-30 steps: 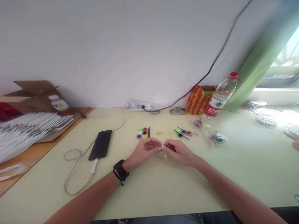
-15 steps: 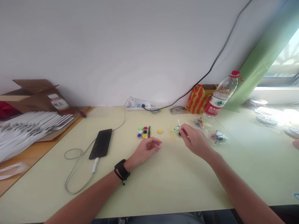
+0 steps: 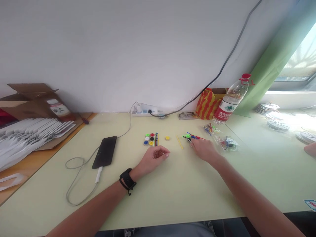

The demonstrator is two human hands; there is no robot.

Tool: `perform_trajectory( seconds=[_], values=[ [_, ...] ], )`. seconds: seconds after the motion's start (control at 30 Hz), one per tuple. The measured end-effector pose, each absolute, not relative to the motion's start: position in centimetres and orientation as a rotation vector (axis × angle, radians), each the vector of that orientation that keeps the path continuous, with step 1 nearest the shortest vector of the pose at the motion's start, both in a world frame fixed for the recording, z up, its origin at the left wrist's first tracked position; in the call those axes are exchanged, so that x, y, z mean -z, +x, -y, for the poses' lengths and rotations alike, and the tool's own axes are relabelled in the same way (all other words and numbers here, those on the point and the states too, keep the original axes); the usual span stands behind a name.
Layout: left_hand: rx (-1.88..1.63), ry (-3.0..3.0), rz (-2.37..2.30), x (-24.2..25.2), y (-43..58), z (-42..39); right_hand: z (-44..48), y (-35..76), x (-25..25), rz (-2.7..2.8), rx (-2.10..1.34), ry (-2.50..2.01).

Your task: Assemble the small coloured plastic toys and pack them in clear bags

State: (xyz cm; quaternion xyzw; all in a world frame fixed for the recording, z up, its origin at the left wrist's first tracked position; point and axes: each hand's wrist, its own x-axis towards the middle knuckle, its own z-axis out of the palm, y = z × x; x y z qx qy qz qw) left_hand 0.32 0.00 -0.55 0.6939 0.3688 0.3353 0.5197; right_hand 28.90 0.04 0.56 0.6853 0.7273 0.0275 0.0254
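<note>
My left hand [image 3: 153, 160] rests on the table, fingers loosely curled, with a gap between thumb and forefinger and nothing visible in it. Just beyond it lie small round pieces [image 3: 151, 143] in several colours, beside a row of thin coloured plastic sticks [image 3: 156, 139]. My right hand [image 3: 203, 148] reaches down with fingers closed at a loose bunch of blue, red, black and green sticks [image 3: 191, 135]; a bit of white shows by the fingertips. What the fingertips grip is hidden. Between my hands are a yellow round piece [image 3: 167, 138] and a yellow stick [image 3: 179, 142].
A phone [image 3: 105, 152] with its charging cable lies at left. Behind stand a power strip [image 3: 144, 111], glasses [image 3: 187, 115], a striped bag [image 3: 205, 104] and a water bottle [image 3: 229, 102]. Clear packets [image 3: 229, 144] lie right; another person's hand [image 3: 310, 149] shows at the right edge.
My right hand has lowered from holding a white stick upright to the loose bunch of sticks, whose blue and red ends now show. My left hand has barely moved.
</note>
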Motion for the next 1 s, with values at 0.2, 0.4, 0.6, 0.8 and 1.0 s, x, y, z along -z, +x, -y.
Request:
perform_trajectory(
  seconds=[0.2,0.4,0.6,0.8,1.0],
  values=[
    [-0.898,1.754,-0.975,0.2,0.4,0.3,-0.6,29.8,-1.0,-2.227,-0.173,2.251],
    [-1.031,1.974,-1.086,0.4,0.2,0.2,0.7,27.8,0.1,-2.909,-0.09,2.038],
    [-1.131,2.019,-1.109,0.5,0.1,-0.1,1.0,25.8,1.6,-3.038,-0.03,1.758],
    [-1.112,2.014,-1.13,0.6,0.1,-0.2,1.0,25.8,1.7,-3.063,0.222,1.838],
    [-1.112,2.033,-1.133,0.6,0.1,-0.2,1.2,25.6,1.5,-3.107,0.412,1.843]
  ],
)
